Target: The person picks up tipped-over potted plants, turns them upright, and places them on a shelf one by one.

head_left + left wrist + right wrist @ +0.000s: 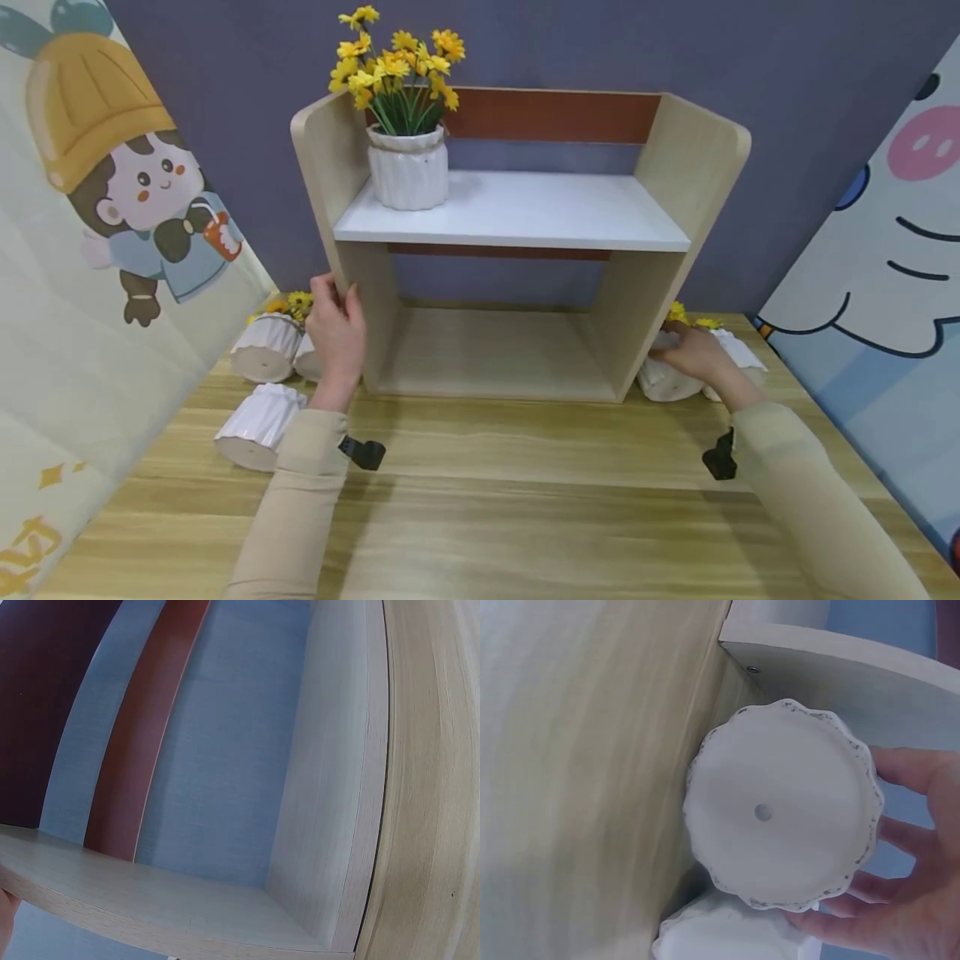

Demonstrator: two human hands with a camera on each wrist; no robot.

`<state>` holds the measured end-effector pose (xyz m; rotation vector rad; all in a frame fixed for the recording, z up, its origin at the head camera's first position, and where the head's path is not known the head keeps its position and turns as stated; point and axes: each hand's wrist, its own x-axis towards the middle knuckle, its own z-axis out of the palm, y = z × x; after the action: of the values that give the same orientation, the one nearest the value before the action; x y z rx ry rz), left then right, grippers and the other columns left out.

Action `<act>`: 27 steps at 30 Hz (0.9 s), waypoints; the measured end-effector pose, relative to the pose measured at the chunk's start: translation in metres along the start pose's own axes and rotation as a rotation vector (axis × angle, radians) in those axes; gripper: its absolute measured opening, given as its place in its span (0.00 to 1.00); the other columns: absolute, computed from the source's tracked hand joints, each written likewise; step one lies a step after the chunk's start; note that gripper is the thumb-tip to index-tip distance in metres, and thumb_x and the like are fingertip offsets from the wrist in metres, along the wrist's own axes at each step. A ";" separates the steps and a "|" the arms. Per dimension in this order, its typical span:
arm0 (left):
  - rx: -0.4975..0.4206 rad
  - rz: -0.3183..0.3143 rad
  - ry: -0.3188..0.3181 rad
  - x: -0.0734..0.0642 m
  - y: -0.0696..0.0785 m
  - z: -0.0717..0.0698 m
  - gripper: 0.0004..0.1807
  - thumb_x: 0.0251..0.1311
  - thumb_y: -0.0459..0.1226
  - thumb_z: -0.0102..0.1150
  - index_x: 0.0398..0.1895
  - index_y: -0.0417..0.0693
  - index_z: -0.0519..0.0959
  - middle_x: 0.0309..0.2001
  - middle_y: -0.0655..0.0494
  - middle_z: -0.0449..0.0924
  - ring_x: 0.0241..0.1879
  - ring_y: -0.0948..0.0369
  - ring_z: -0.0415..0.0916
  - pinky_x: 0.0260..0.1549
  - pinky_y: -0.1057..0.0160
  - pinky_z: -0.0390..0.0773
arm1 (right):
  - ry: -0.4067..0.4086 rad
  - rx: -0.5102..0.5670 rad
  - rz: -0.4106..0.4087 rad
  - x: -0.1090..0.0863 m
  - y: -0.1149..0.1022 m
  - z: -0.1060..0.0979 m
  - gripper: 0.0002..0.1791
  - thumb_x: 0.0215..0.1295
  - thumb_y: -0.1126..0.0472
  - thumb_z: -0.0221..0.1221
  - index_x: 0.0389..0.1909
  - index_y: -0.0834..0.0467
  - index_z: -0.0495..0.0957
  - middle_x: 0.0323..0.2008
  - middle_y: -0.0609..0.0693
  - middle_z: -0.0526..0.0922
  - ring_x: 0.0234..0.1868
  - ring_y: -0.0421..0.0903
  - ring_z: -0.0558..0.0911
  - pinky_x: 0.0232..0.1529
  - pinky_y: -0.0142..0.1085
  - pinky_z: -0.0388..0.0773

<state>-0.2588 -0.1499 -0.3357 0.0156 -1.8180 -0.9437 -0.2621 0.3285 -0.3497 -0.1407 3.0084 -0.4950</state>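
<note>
- When lifting white pot [787, 802], spread pressure evenly round its wall; watch for likely snag on neighbouring pot [727, 937].
- Right grip [693, 352]: curled round pot, spread to its width. Left grip [337, 329]: pinching left panel [330, 158] of shelf unit [525, 208].
- Pot: four o'clock in head view, on its side, contact with desk [487, 500] unclear; scalloped, grey-flecked edge, pale base, small central dimple.

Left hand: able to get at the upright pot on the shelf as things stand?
Probably yes: left hand grips the shelf and would have to let go, but nothing stands in front of the pot.
</note>
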 end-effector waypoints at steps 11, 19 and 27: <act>0.004 -0.017 0.001 -0.001 0.000 -0.002 0.13 0.62 0.41 0.50 0.42 0.40 0.68 0.33 0.41 0.80 0.30 0.45 0.76 0.29 0.48 0.71 | 0.195 0.095 -0.026 -0.033 0.011 0.013 0.39 0.60 0.44 0.53 0.60 0.71 0.59 0.53 0.77 0.65 0.51 0.72 0.65 0.45 0.60 0.65; 0.001 -0.028 0.004 0.000 0.001 -0.002 0.14 0.62 0.41 0.50 0.42 0.38 0.69 0.34 0.40 0.80 0.32 0.43 0.76 0.31 0.47 0.71 | 0.288 0.100 -0.058 -0.053 0.010 0.017 0.36 0.59 0.48 0.56 0.58 0.70 0.61 0.49 0.75 0.66 0.45 0.67 0.69 0.38 0.57 0.67; 0.006 -0.019 0.004 -0.001 0.001 -0.002 0.13 0.62 0.41 0.51 0.42 0.39 0.69 0.34 0.39 0.80 0.33 0.42 0.76 0.32 0.45 0.71 | 0.389 0.098 -0.013 -0.069 0.006 0.027 0.39 0.56 0.45 0.59 0.54 0.73 0.63 0.44 0.73 0.70 0.39 0.64 0.71 0.32 0.52 0.68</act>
<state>-0.2563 -0.1500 -0.3350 0.0386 -1.8196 -0.9503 -0.1913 0.3330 -0.3725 -0.0623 3.3501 -0.7495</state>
